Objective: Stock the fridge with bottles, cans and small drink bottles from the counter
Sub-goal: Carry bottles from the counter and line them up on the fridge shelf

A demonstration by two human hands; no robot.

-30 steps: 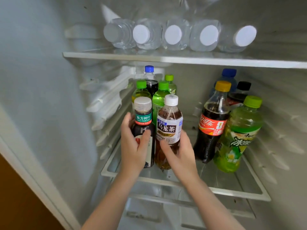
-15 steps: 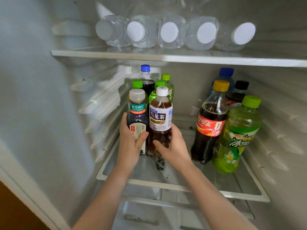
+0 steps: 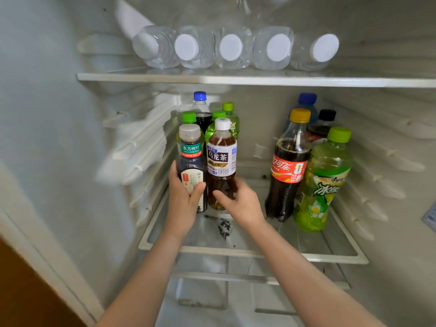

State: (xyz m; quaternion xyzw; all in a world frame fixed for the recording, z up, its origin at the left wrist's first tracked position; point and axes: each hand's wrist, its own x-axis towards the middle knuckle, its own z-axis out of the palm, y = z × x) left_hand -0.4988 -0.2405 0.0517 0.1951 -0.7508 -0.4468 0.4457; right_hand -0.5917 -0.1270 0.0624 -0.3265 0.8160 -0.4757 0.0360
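Fridge [image 3: 59, 114] is open, camera looks in and down. Landmark: cola bottle [image 3: 287, 171], upright on the right half of the glass shelf [image 3: 259, 252].

Above the cola bottle is the upper shelf [image 3: 236, 79], with five water bottles [image 3: 231, 47] lying on their sides, caps toward the camera. Just right of the cola bottle stands a big green bottle [image 3: 323, 182]. Left of the cola bottle, at the back, is a cluster of green-capped bottles [image 3: 218, 115] plus one blue-capped bottle [image 3: 200, 107].

Task items are two tea bottles left of the cola bottle, in front of that cluster, side by side and touching. The brown tea bottle [image 3: 221, 159] is nearer the cola bottle, the dark tea bottle [image 3: 191, 161] farther. Both long axes are vertical, caps up. Bases are at shelf level; seated or just off the glass, cannot tell.

Left hand [image 3: 182, 204] is wrapped low round the dark tea bottle, thumb across the label. Right hand [image 3: 243, 204] grips the brown tea bottle low, thumb in front, fingers behind. Both arms come in over the front rim, so the bottles lie straight ahead of the hands.

Judgement: placing looks nearly done. The next move is probably to let go and pull straight back.

Room: there is a bare glass gap between the brown tea bottle and the cola bottle, and a bare strip in front. That looks enough for both hands to back out.

Risk: smooth glass and tall, narrow bottles. A dragged thumb could tip one into the cluster or the cola bottle.
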